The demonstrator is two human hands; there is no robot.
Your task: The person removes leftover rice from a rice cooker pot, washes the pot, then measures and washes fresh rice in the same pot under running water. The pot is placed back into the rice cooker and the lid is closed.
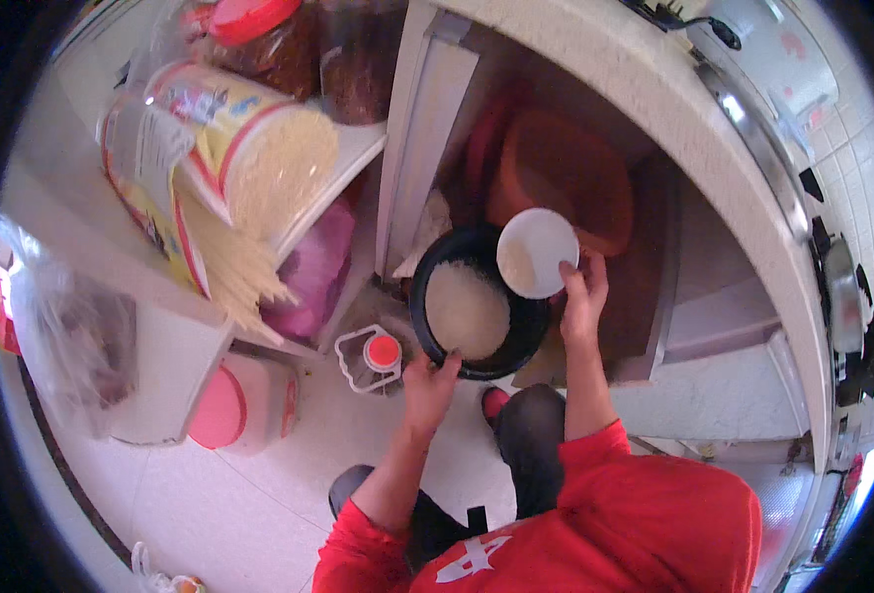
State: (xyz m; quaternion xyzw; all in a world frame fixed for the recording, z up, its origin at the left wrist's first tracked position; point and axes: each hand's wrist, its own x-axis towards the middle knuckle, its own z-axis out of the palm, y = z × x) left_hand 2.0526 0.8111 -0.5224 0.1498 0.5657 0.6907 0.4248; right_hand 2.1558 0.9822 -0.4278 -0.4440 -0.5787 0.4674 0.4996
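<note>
My left hand (431, 387) grips the near rim of a round black pot (530, 337) with its thumb and fingers. A bed of pale grain that looks like white rice (467, 311) lies in the pot. In my right hand (584, 300) is a small white bowl (548, 241), held by its right rim over the far right part of the pot. The bowl is tilted, and a little of the same pale grain (517, 267) rests against its left side.
An orange basin (567, 174) stands in the open cabinet behind the pot. Left of the pot are a jug with a red cap (383, 351) and a pink-lidded container (218, 408). Packs of dried noodles (281, 170) and a red-lidded jar (274, 59) sit on the shelf. A countertop edge (674, 111) curves overhead.
</note>
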